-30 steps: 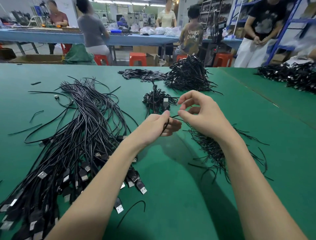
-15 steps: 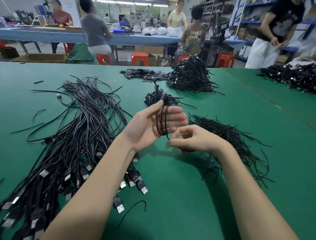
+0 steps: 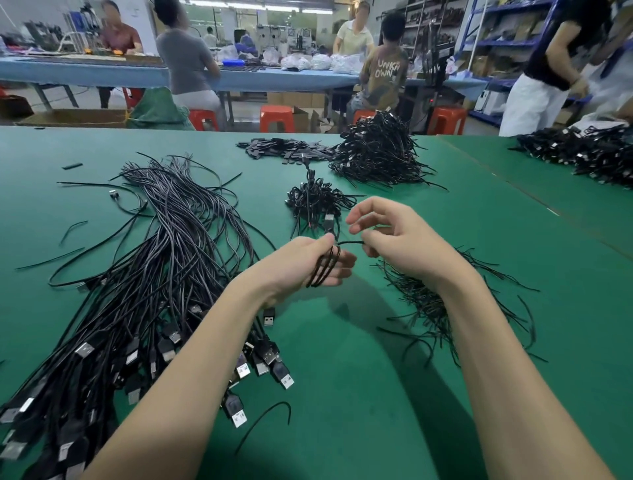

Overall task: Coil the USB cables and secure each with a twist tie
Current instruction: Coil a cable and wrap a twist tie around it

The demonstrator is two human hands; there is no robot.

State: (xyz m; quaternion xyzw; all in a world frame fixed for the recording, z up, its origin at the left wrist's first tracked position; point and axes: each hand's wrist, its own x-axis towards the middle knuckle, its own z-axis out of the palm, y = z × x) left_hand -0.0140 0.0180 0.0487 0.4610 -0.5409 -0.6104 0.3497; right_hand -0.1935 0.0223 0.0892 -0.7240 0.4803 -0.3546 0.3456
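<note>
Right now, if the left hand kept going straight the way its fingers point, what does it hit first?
Probably the right hand, close across the coiled black USB cable that the left hand grips. Depth is unclear; it could pass beneath.

Right hand (image 3: pixel 400 246) hides part of the twist ties (image 3: pixel 431 301).

I see a wide green felt-covered counter (image 3: pixel 342 394) filling my view. Beyond it stand orange plastic stools (image 3: pixel 276 118), a long blue-topped workbench (image 3: pixel 102 73), and blue metal shelving racks (image 3: pixel 496 37) at right, under bright ceiling strip lights (image 3: pixel 239 4).
</note>
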